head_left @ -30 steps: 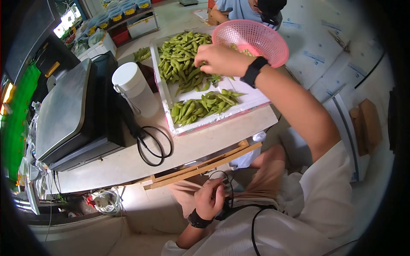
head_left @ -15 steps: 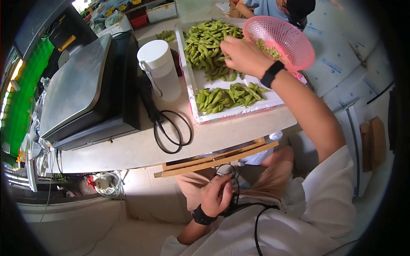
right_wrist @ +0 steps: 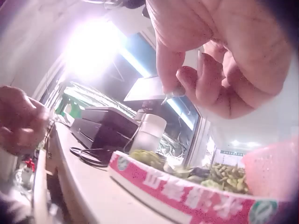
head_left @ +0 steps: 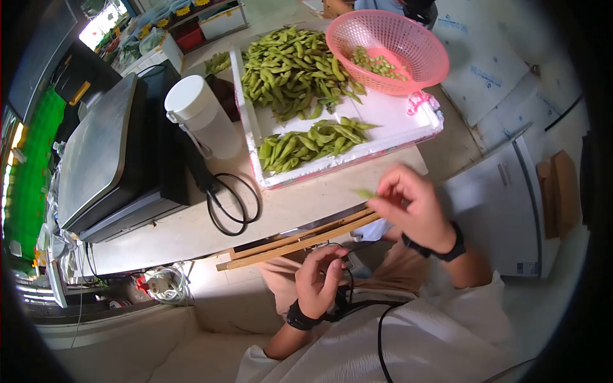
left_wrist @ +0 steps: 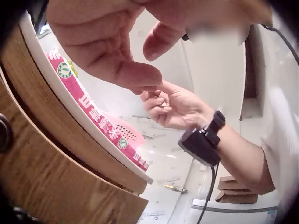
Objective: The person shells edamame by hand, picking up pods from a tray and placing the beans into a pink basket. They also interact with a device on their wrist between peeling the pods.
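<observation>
A: So, pod [head_left: 365, 193] status?
B: Pinched at one end in right hand [head_left: 414, 209] fingers, centre-right, just off the worktop [head_left: 191, 233] edge. Likely light, soft and a bit slick, so grip gently near the tip.
A: Left hand [head_left: 317, 281]?
B: Curled, low centre, by a cable [head_left: 378, 338]. Can't tell if it grips. Worktop's crowded: tray [head_left: 399, 121], scale [head_left: 96, 159].

A single slim green edamame pod [head_left: 365, 192] is pinched by one end between the thumb and fingertips [head_left: 387, 186] of the right hand [head_left: 412, 210]; its free, pointed end juts out past the fingertips to their left, lying roughly level; the right wrist view shows only a pale sliver of it at the thumb.
</observation>
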The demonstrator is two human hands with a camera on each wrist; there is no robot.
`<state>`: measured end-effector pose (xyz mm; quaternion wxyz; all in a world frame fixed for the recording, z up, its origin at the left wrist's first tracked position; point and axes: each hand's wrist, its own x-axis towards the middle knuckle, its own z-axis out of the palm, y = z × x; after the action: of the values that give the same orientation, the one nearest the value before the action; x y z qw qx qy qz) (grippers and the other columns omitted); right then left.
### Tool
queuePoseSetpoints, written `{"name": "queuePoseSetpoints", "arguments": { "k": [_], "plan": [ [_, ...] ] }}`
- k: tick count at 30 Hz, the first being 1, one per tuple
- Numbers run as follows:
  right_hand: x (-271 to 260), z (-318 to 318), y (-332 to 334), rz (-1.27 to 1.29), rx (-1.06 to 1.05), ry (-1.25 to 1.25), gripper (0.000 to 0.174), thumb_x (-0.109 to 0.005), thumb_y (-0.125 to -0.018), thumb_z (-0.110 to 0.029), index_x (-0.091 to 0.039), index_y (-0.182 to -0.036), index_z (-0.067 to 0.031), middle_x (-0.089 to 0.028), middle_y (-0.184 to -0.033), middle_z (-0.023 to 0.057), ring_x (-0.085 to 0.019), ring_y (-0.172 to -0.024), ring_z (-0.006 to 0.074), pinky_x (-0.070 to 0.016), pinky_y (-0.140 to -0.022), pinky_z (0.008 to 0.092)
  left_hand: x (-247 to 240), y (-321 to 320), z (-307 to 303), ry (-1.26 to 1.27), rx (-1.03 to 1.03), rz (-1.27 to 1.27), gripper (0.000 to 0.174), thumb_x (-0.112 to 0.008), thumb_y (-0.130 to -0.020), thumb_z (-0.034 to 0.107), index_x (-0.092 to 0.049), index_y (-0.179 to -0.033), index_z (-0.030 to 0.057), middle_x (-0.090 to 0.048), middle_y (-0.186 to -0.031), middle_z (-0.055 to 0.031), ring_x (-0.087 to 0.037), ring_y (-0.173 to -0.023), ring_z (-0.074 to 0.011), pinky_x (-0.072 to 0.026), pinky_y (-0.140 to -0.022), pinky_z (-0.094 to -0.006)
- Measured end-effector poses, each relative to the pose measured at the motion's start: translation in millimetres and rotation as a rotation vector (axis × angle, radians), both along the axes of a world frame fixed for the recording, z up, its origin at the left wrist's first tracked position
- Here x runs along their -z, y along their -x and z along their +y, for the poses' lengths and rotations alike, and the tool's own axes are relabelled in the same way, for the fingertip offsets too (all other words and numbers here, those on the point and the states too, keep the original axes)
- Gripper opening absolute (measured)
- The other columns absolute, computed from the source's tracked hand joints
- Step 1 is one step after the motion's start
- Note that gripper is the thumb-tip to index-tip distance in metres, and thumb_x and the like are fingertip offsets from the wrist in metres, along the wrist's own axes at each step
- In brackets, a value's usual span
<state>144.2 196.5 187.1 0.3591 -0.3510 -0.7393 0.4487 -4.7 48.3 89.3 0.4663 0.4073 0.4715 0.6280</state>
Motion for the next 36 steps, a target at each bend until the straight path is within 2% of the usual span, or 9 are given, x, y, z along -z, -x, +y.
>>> {"name": "queuePoseSetpoints", "arguments": {
  "k": [5,9,11,12,13,18,21,26,36],
  "plan": [
    [31,-41,-16,0.027,-0.095,0.111,0.020,-0.072,-0.078,-0.007,-0.053,-0.084,-0.0045,-0.050,-0.075,0.0002,-0.047,-0.058,0.0044,-0.0391,-0.051,0.0198,-4,-10,15,-0.049,0.062,-0.318,0.033,-0.053,-0.093,0.007,-0.046,-0.123,-0.0040,-0.057,-0.110,-0.0142,-0.056,-0.090,-0.0142,-0.0466,-0.079,-0.0277],
    [36,-50,-13,-0.004,-0.126,0.057,0.021,-0.073,-0.077,-0.009,-0.055,-0.087,-0.0042,-0.051,-0.078,0.0025,-0.049,-0.058,0.0086,-0.0403,-0.051,0.0227,1,-16,27,-0.153,0.071,-0.103,0.019,-0.052,-0.093,0.005,-0.049,-0.110,-0.0017,-0.056,-0.106,-0.0133,-0.055,-0.086,-0.0149,-0.0459,-0.076,-0.0277],
    [22,-40,-10,-0.048,-0.232,0.109,0.023,-0.074,-0.075,-0.007,-0.056,-0.090,-0.0045,-0.052,-0.081,0.0009,-0.048,-0.061,0.0044,-0.0382,-0.050,0.0189,-1,-15,26,-0.135,0.047,-0.123,0.009,-0.050,-0.092,0.001,-0.049,-0.101,-0.0006,-0.056,-0.105,-0.0151,-0.055,-0.085,-0.0154,-0.0468,-0.075,-0.0288],
    [20,-31,-7,-0.053,-0.250,0.069,0.024,-0.072,-0.079,-0.017,-0.055,-0.091,-0.0043,-0.050,-0.078,0.0026,-0.049,-0.061,0.0093,-0.0403,-0.052,0.0236,-1,-13,23,-0.096,-0.023,-0.268,0.007,-0.049,-0.092,0.001,-0.049,-0.099,-0.0005,-0.057,-0.105,-0.0163,-0.056,-0.085,-0.0160,-0.0473,-0.075,-0.0289],
    [17,-19,-1,-0.111,-0.214,-0.046,0.022,-0.070,-0.078,-0.014,-0.055,-0.090,-0.0048,-0.050,-0.079,0.0050,-0.053,-0.062,0.0138,-0.0425,-0.053,0.0274,-1,-11,21,-0.055,-0.092,-0.414,0.006,-0.048,-0.092,0.001,-0.049,-0.097,-0.0004,-0.057,-0.104,-0.0175,-0.057,-0.086,-0.0165,-0.0478,-0.075,-0.0289],
    [12,41,62,-0.266,-0.013,-0.501,0.016,-0.062,-0.079,-0.012,-0.053,-0.089,-0.0044,-0.054,-0.084,0.0113,-0.059,-0.073,0.0321,-0.0474,-0.062,0.0410,6,1,14,-0.059,-0.093,-0.398,0.006,-0.046,-0.093,0.006,-0.047,-0.095,0.0007,-0.058,-0.102,-0.0198,-0.061,-0.082,-0.0205,-0.0494,-0.071,-0.0278],
    [14,60,86,-0.414,0.041,-0.626,0.013,-0.061,-0.079,-0.010,-0.052,-0.086,-0.0040,-0.055,-0.084,0.0119,-0.059,-0.074,0.0315,-0.0479,-0.062,0.0409,4,2,4,-0.027,-0.055,-0.534,0.007,-0.046,-0.094,0.008,-0.047,-0.095,0.0008,-0.060,-0.099,-0.0197,-0.063,-0.081,-0.0222,-0.0500,-0.069,-0.0277],
    [22,67,101,-0.619,0.096,-0.694,0.007,-0.058,-0.078,-0.008,-0.053,-0.079,-0.0024,-0.056,-0.082,0.0121,-0.063,-0.072,0.0293,-0.0512,-0.062,0.0407,9,12,-7,0.015,-0.065,-0.452,0.008,-0.045,-0.095,0.009,-0.046,-0.095,0.0015,-0.060,-0.097,-0.0191,-0.063,-0.080,-0.0223,-0.0504,-0.067,-0.0271],
    [19,65,96,-0.508,0.226,-0.645,0.008,-0.059,-0.075,-0.006,-0.054,-0.079,-0.0011,-0.059,-0.081,0.0150,-0.061,-0.069,0.0334,-0.0494,-0.060,0.0425,11,21,-7,-0.005,-0.060,-0.454,0.006,-0.044,-0.094,0.008,-0.045,-0.095,0.0026,-0.060,-0.096,-0.0176,-0.061,-0.078,-0.0190,-0.0495,-0.066,-0.0253]
  ]
}}
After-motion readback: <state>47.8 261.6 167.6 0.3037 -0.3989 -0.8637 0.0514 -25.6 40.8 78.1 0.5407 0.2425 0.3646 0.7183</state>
